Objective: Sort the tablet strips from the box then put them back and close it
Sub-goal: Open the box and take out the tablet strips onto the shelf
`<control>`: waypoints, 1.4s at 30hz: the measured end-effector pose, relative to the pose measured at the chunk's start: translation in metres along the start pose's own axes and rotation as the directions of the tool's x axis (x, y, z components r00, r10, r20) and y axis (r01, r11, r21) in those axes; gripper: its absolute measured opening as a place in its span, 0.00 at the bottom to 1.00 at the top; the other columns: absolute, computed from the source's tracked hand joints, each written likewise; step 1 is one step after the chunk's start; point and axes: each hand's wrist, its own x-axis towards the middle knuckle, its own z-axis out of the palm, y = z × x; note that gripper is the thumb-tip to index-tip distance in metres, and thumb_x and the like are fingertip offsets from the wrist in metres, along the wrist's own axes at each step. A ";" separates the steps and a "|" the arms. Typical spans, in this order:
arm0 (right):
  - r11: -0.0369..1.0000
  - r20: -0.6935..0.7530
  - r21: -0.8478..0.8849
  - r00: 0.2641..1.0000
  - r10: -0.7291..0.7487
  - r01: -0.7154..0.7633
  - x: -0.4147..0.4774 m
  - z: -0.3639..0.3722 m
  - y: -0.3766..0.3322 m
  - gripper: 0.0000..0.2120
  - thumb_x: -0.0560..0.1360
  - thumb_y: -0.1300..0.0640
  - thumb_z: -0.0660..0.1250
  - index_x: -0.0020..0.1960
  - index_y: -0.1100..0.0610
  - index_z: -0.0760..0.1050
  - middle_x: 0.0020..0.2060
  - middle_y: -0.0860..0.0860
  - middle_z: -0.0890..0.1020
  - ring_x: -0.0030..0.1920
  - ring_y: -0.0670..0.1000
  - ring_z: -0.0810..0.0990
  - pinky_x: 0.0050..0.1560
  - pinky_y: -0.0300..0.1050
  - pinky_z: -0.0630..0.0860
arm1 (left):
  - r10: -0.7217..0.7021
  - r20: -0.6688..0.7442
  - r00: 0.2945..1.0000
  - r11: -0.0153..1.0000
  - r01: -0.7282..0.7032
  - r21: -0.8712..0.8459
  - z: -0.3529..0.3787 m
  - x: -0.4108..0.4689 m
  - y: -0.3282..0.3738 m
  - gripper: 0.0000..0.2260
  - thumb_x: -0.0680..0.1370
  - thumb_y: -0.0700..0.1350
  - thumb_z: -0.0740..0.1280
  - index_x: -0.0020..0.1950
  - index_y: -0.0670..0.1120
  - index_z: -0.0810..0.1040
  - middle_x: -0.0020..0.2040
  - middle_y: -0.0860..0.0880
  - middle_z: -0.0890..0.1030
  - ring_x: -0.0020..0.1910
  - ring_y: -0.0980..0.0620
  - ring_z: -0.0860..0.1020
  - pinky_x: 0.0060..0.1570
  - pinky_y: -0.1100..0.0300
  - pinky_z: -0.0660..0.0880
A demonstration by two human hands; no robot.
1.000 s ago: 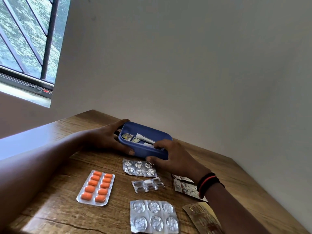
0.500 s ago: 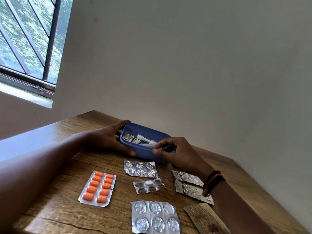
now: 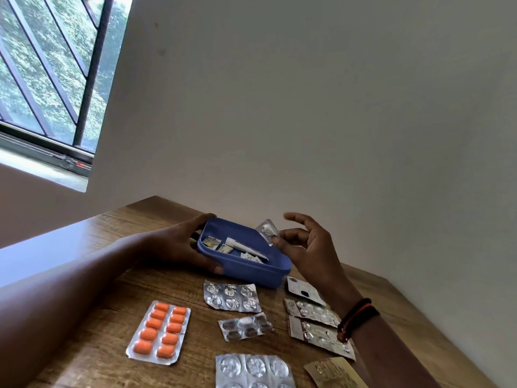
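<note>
1. Two hands work at the blue box [image 3: 251, 271]. The left hand [image 3: 181, 245] has its grip round the box's left end, thumb along the near wall and fingers at the far rim, steadying it on the tabletop [image 3: 151, 219].
2. The right hand [image 3: 310, 247] has a narrow grip, pinching a small silver strip [image 3: 268, 231] tilted just above the box's far right rim, with its other fingers spread.
3. We judge the step in hand to be lifting this strip out for sorting. To do it well:
   - we hold the box firm;
   - we carry the strip clear of the rim;
   - we lay it flat beside its like, overlapping nothing.
4. Eight strips lie on the tabletop near the box:
   - one orange strip [image 3: 159, 333];
   - three silver foil strips, namely a six-pocket strip [image 3: 231, 295], a short strip [image 3: 244, 326] and a large strip [image 3: 256, 369];
   - two brown-edged strips [image 3: 312, 312] side by side;
   - one white-backed strip [image 3: 303, 292];
   - one gold strip [image 3: 333, 373].
5. With the pinched one, we count nine strips out of the box. More packets remain inside, and we cannot tell how many. We see no lid.
</note>
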 end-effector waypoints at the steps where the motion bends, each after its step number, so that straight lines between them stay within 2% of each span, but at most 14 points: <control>1: 1.000 -0.011 -0.007 1.000 -0.011 0.011 0.000 0.000 -0.001 0.21 0.70 0.61 0.75 0.60 0.50 0.74 0.41 0.47 0.85 0.43 0.41 0.83 0.50 0.38 0.79 | -0.002 0.001 1.000 1.000 0.002 -0.004 0.001 0.000 0.001 0.44 0.62 0.57 0.82 0.71 0.62 0.60 0.64 0.60 0.72 0.64 0.54 0.73 0.58 0.61 0.74; 4: 0.995 -0.038 -0.051 0.996 -0.084 0.082 0.000 0.000 -0.001 0.20 0.71 0.61 0.75 0.60 0.51 0.76 0.39 0.45 0.84 0.43 0.41 0.83 0.48 0.36 0.79 | -0.019 0.002 1.000 1.000 0.019 -0.006 0.001 0.000 0.001 0.45 0.63 0.55 0.81 0.73 0.60 0.59 0.64 0.59 0.72 0.65 0.54 0.73 0.56 0.63 0.73; 9: 0.919 -0.047 -0.221 0.938 -0.344 0.326 -0.001 0.001 0.000 0.08 0.71 0.64 0.74 0.47 0.54 0.83 0.41 0.43 0.85 0.44 0.40 0.82 0.48 0.30 0.76 | -0.028 0.004 1.000 1.000 0.028 0.006 0.000 -0.001 0.001 0.50 0.62 0.57 0.81 0.76 0.59 0.57 0.66 0.58 0.71 0.66 0.53 0.72 0.59 0.59 0.73; 12: 0.828 -0.001 -0.296 0.867 -0.499 0.476 -0.001 -0.002 -0.001 0.07 0.70 0.67 0.74 0.44 0.56 0.82 0.42 0.47 0.84 0.45 0.43 0.82 0.48 0.36 0.78 | -0.030 0.022 0.999 1.000 0.030 0.003 -0.002 -0.002 0.000 0.53 0.59 0.61 0.82 0.77 0.59 0.56 0.69 0.56 0.71 0.67 0.52 0.72 0.62 0.56 0.73; 15: 0.759 0.053 -0.379 0.832 -0.553 0.529 0.002 -0.005 0.002 0.10 0.69 0.67 0.75 0.44 0.54 0.82 0.43 0.46 0.84 0.46 0.45 0.82 0.48 0.43 0.79 | -0.029 0.028 0.999 1.000 0.028 0.003 -0.002 -0.002 0.000 0.56 0.56 0.64 0.81 0.77 0.58 0.56 0.70 0.55 0.71 0.66 0.53 0.72 0.60 0.58 0.74; 17: 0.761 0.062 -0.382 0.836 -0.545 0.524 0.002 -0.007 0.003 0.09 0.69 0.66 0.75 0.44 0.53 0.82 0.43 0.46 0.84 0.45 0.44 0.82 0.48 0.40 0.78 | -0.034 0.026 0.999 0.999 0.034 0.000 -0.002 -0.001 0.000 0.56 0.55 0.64 0.81 0.77 0.59 0.56 0.70 0.56 0.71 0.66 0.52 0.72 0.60 0.58 0.74; 21: 0.911 0.065 -0.286 0.955 -0.291 0.297 0.002 -0.018 0.001 0.07 0.70 0.63 0.75 0.47 0.54 0.82 0.39 0.47 0.84 0.41 0.44 0.82 0.43 0.29 0.74 | -0.026 0.020 0.999 1.000 0.026 0.006 0.000 0.001 0.002 0.54 0.57 0.63 0.81 0.77 0.58 0.56 0.67 0.57 0.71 0.64 0.55 0.71 0.55 0.63 0.72; 23: 0.965 0.068 -0.225 0.990 -0.120 0.132 0.005 -0.033 0.002 0.12 0.71 0.63 0.74 0.53 0.52 0.81 0.38 0.49 0.83 0.39 0.45 0.82 0.42 0.34 0.77 | -0.037 0.016 0.999 0.999 0.037 0.010 0.001 0.000 0.003 0.52 0.60 0.60 0.81 0.77 0.58 0.55 0.66 0.58 0.70 0.63 0.55 0.70 0.56 0.63 0.72; 26: 0.984 0.107 -0.153 0.989 0.107 -0.090 0.007 -0.066 0.005 0.17 0.73 0.65 0.71 0.59 0.51 0.79 0.42 0.55 0.83 0.40 0.49 0.82 0.46 0.44 0.80 | -0.034 0.005 0.999 0.999 0.034 0.007 0.000 0.000 0.000 0.54 0.55 0.65 0.82 0.76 0.60 0.58 0.68 0.58 0.72 0.65 0.54 0.73 0.66 0.51 0.73; 30: 0.901 0.234 -0.069 0.871 0.432 -0.429 -0.001 -0.111 0.015 0.11 0.75 0.65 0.68 0.55 0.57 0.82 0.46 0.55 0.83 0.41 0.50 0.80 0.44 0.45 0.80 | -0.016 -0.003 1.000 1.000 0.017 0.014 0.000 0.003 -0.005 0.53 0.54 0.66 0.82 0.74 0.60 0.62 0.66 0.56 0.76 0.64 0.53 0.76 0.65 0.46 0.74; 33: 0.787 0.361 -0.258 0.700 0.616 -0.560 -0.011 -0.135 0.029 0.10 0.76 0.63 0.68 0.55 0.59 0.83 0.47 0.56 0.85 0.42 0.50 0.82 0.47 0.47 0.81 | -0.012 -0.001 1.000 1.000 0.012 0.004 0.000 0.002 -0.005 0.53 0.55 0.65 0.82 0.75 0.59 0.62 0.66 0.56 0.76 0.64 0.53 0.76 0.65 0.46 0.75; 36: 0.672 0.432 -0.373 0.521 0.736 -0.640 -0.017 -0.147 0.040 0.12 0.75 0.69 0.66 0.56 0.61 0.81 0.47 0.58 0.84 0.39 0.49 0.81 0.44 0.45 0.81 | -0.018 -0.009 1.000 1.000 0.018 0.014 -0.001 0.004 -0.009 0.53 0.55 0.65 0.82 0.76 0.58 0.61 0.66 0.57 0.77 0.63 0.54 0.77 0.64 0.48 0.75; 38: 0.650 0.444 -0.393 0.485 0.753 -0.650 -0.018 -0.151 0.044 0.13 0.75 0.73 0.64 0.56 0.62 0.79 0.43 0.56 0.83 0.37 0.48 0.81 0.40 0.43 0.81 | -0.005 -0.013 1.000 1.000 0.005 0.015 0.000 0.003 -0.008 0.52 0.56 0.64 0.83 0.75 0.58 0.63 0.65 0.57 0.78 0.61 0.56 0.78 0.62 0.50 0.76; 42: 0.650 0.441 -0.432 0.482 0.757 -0.625 -0.016 -0.154 0.048 0.11 0.74 0.74 0.65 0.50 0.61 0.79 0.37 0.53 0.84 0.37 0.48 0.83 0.39 0.41 0.81 | 0.030 -0.014 0.999 0.999 -0.031 -0.024 0.002 0.001 -0.002 0.41 0.59 0.58 0.83 0.69 0.59 0.69 0.60 0.58 0.80 0.57 0.58 0.79 0.53 0.60 0.76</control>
